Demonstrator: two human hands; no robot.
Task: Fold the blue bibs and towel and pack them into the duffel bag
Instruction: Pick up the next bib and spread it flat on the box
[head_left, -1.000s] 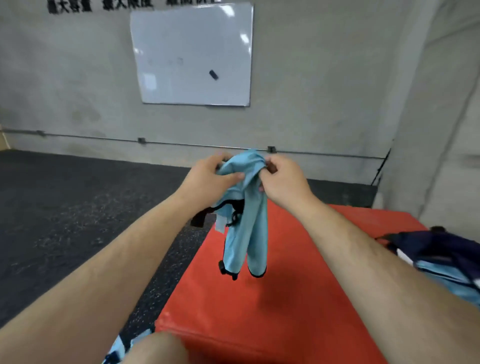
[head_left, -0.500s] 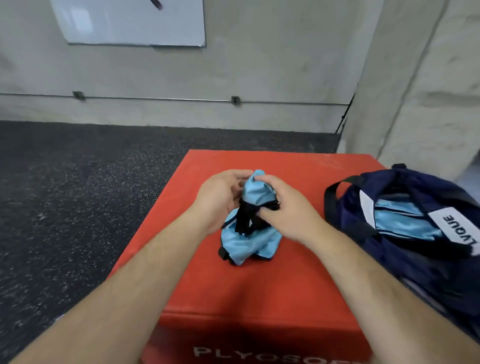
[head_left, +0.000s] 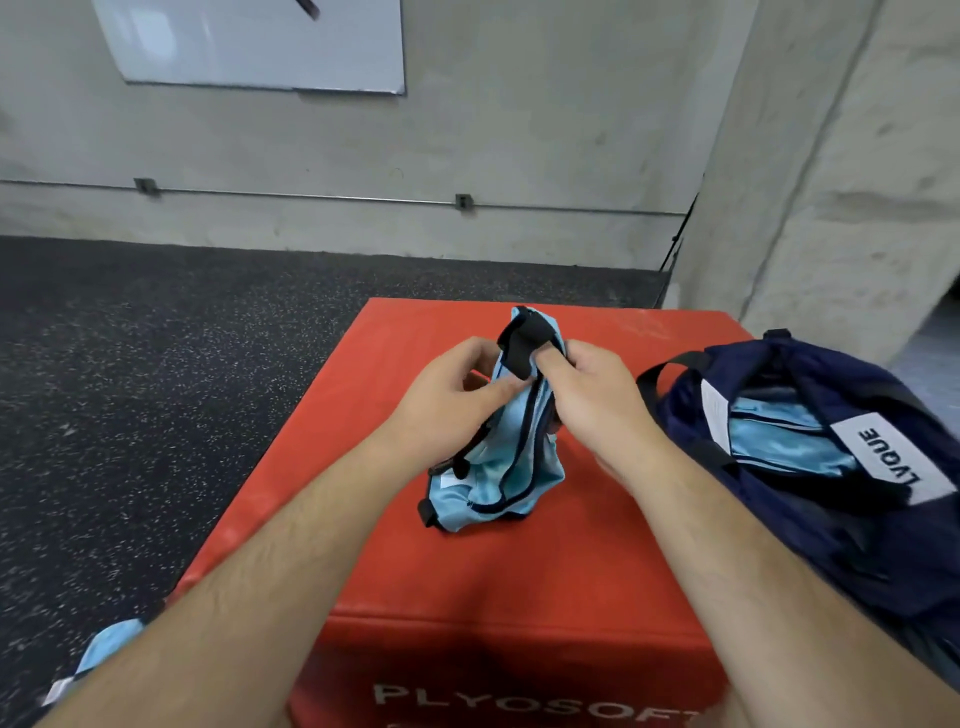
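A light blue bib with black trim is bunched up on the red foam box, its lower part resting on the box top. My left hand pinches its left side near the top. My right hand grips the upper edge, thumb under the black strap end that sticks up. The navy duffel bag lies open at the right of the box, with folded light blue cloth inside it.
Another light blue piece lies on the dark speckled floor at lower left, partly behind my left forearm. A concrete wall with a whiteboard stands behind, and a concrete pillar rises at right.
The bib came down from hanging in the air onto the box. Since half a second ago my hands have lifted its top edge and spread it taller.
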